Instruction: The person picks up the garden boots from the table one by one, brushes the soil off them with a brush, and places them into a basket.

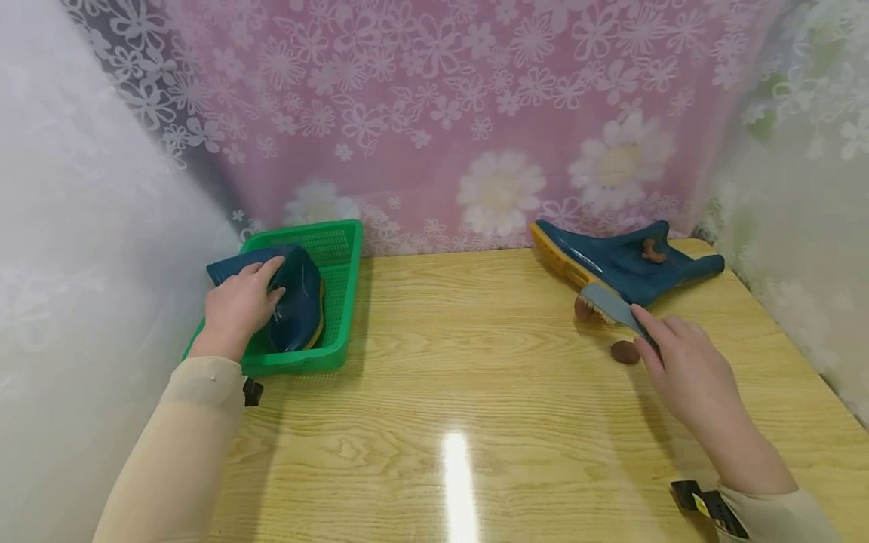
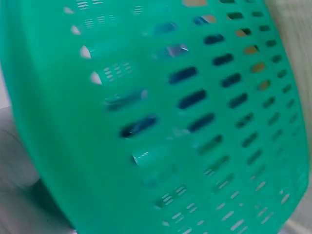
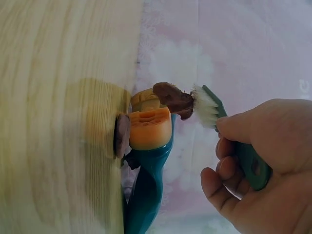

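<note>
In the head view my left hand grips a dark blue rain boot with a yellow-orange sole, which lies in a green plastic basket. The left wrist view is mostly filled by the basket's slotted wall, which hides most of that hand. My right hand holds a scrubbing brush by its grey-green handle. Its pale bristles touch a brown, clay-like lump at the sole of a second blue boot, lying on its side.
A smaller brown piece sits on the second boot's shaft. A flat brown lump lies on the wooden table near my right hand. A pink floral curtain hangs behind, with pale walls on both sides.
</note>
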`<state>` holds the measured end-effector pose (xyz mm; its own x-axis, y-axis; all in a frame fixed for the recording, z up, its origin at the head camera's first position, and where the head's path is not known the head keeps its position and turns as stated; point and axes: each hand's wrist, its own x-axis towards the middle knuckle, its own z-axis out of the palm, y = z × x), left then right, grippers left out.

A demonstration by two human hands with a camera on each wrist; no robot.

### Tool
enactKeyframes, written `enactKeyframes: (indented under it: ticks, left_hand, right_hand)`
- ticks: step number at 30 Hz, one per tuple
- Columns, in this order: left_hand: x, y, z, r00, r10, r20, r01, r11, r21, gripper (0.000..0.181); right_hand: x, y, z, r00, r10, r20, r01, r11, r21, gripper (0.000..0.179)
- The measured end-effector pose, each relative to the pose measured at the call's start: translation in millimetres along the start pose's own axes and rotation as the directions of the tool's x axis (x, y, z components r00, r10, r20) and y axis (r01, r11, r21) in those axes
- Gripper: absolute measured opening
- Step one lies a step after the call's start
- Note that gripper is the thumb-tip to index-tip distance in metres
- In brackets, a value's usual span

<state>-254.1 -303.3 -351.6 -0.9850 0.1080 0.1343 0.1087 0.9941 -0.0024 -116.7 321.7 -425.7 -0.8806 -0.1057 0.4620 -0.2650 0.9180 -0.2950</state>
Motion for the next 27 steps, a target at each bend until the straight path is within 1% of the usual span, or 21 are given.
enactKeyframes:
  ticks: [2, 5, 10, 13, 15, 18, 21, 23, 27]
  left_hand:
    - [-0.5, 2.5, -2.8, 1.0, -0.006, 0.022, 0.006, 1.0, 0.008, 0.071]
    - [-0.7, 6.4, -6.0, 0.999, -0.013, 0.029, 0.012, 1.0, 0.022, 0.072]
    - [-1.4, 15.7, -9.9, 1.0, -0.022, 0.008, 0.021, 0.998, 0.066, 0.074]
    - [-2.0, 22.6, -12.1, 0.999, -0.019, -0.026, 0.021, 0.997, 0.075, 0.071]
    - [-2.1, 27.5, -13.9, 0.998, -0.013, -0.056, 0.017, 0.997, 0.072, 0.068]
    - [-1.3, 34.7, -16.8, 0.996, 0.001, -0.094, 0.005, 0.998, 0.067, 0.065]
    - [-0.3, 41.5, -19.9, 0.994, 0.014, -0.109, -0.007, 0.998, 0.066, 0.063]
    - [0.5, 45.2, -21.2, 0.994, 0.022, -0.11, -0.014, 0.998, 0.066, 0.063]
    - [1.8, 52.4, -21.5, 0.993, 0.031, -0.115, -0.024, 0.998, 0.06, 0.061]
  right_hand:
    - [0.6, 0, 1, 1.0, -0.001, -0.01, 0.001, 1.0, -0.015, 0.054]
    - [1.6, 0, 1, 1.0, 0.011, -0.004, -0.011, 0.999, -0.031, 0.053]
    - [1.8, 2, 1, 0.999, 0.044, 0.011, -0.044, 0.998, -0.038, 0.051]
    - [0.8, 4, 0, 0.998, 0.059, 0.004, -0.058, 0.997, -0.05, 0.048]
    - [-0.1, 6, 0, 0.999, 0.048, -0.024, -0.049, 0.997, -0.061, 0.047]
    - [-1.8, 11, -2, 0.995, -0.007, -0.099, -0.001, 0.997, -0.077, 0.048]
    - [-3.1, 15, -5, 0.985, -0.056, -0.161, 0.043, 0.995, -0.086, 0.051]
    - [-3.9, 17, -9, 0.983, -0.061, -0.175, 0.046, 0.995, -0.094, 0.052]
    - [-5.3, 21, -15, 0.985, -0.034, -0.17, 0.017, 0.995, -0.101, 0.051]
